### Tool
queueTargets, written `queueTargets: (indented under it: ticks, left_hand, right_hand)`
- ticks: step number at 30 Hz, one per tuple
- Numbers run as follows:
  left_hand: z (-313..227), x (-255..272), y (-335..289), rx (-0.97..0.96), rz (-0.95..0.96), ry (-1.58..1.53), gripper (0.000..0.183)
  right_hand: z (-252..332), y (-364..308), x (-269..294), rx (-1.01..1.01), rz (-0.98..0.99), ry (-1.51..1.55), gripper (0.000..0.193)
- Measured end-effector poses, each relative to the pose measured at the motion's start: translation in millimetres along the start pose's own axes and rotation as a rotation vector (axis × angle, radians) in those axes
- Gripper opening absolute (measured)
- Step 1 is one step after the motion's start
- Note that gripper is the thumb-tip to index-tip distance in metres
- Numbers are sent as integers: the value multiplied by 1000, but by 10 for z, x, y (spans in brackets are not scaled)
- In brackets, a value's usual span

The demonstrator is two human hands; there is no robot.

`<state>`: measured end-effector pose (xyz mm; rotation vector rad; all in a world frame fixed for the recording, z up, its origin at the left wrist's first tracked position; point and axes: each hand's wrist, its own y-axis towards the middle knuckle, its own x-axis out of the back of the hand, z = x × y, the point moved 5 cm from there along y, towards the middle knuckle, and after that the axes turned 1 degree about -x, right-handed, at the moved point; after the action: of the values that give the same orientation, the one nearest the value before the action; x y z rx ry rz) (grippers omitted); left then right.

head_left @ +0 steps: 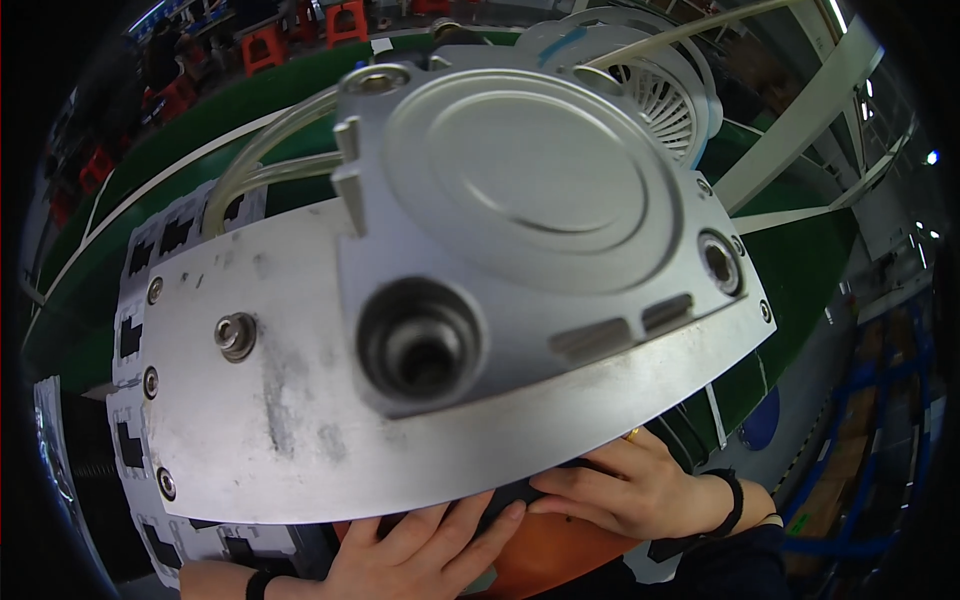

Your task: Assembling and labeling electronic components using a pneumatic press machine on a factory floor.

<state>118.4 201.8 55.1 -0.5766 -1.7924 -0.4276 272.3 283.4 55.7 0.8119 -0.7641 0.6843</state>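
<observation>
A large silver metal plate [300,430] with a thick round-topped metal block [530,180] on it fills the middle of the view. Below its front edge, my left hand [415,550] reaches in from the lower edge, thumb and fingers closed about a dark piece [512,492]. My right hand [625,490], with bent fingers, grips the same piece from the other side. The plate hides several fingertips and most of the piece, so its kind cannot be made out. Under both hands lies an orange surface [550,555].
Grey trays with dark cut-outs [130,440] stand at the left, partly under the plate. Clear hoses [270,170] run from the block. A white round fan [660,100] stands behind, on a green surface [800,270]. Blue-edged racks [850,430] with boxes are at right, red stools [262,48] far off.
</observation>
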Motion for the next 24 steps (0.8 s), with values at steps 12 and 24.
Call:
queueTargets:
  ticks: [12,24]
  left_hand:
    - [-5,0,2,8,-3,15,71]
    - [1,-6,-15,30,-107,-61,69]
  right_hand:
    - [1,5,14,0,-1,10,22]
    - [5,-4,4,-6,-1,21,21]
